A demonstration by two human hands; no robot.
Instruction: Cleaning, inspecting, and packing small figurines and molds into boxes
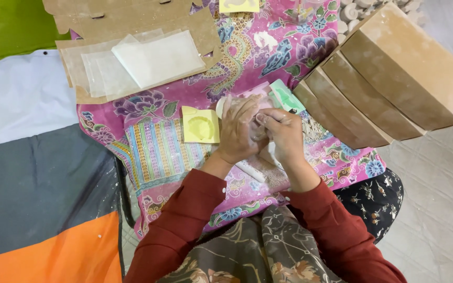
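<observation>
Lump: pale piece (260, 105) lying at 12 o'clock of both palms (mostly hidden).
Left hand (239, 131): fingers curling over it.
Right hand (284, 133): fingers pinching its near edge.

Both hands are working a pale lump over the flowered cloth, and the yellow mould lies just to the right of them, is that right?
Not quite: the head view shows the yellow mould just left of the left hand and right hand, not right. The rest holds: they work a pale lump over the flowered cloth.

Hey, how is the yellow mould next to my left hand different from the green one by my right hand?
The yellow mould lies flat and in full view on the patterned cloth, beside the left hand; the green mould is partly hidden behind the right hand. The yellow mould shows a round hollow; the green mould shows only a pale marking. Both are small, flat and squarish.
</observation>
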